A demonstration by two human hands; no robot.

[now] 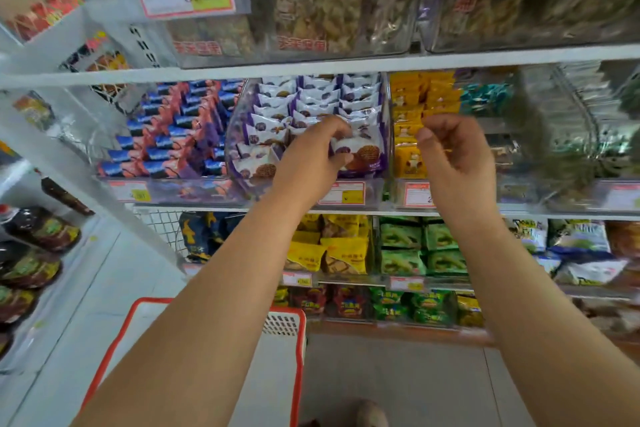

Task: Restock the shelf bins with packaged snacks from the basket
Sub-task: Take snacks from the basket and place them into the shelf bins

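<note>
A: What lies farthest left of the person's hands?

B: A clear plastic bin of blue and pink wrapped bars (173, 135), on the same shelf level, just left of the left hand (317, 149). Below and left of that hand, on the floor, stands the white plastic basket with an orange-red rim (294, 333), mostly hidden by the left forearm; what it holds cannot be told.

A: And the left hand itself?

B: Its fingers and thumb are curled round a white and purple packet with a round waffle biscuit printed on it (363, 152), at the front right of the clear bin of matching white and purple packets (239, 135). Rows of the same packets stand behind the hand.

A: The right hand?

B: The right hand (453, 152) is raised just right of that packet, fingers bent inward, in front of the clear bin of yellow packets (412, 114). The frame is blurred, so whether it pinches anything cannot be told.

A: Further right?

B: Teal packets (485, 97) behind and right of that hand, then blurred clear bins
</note>
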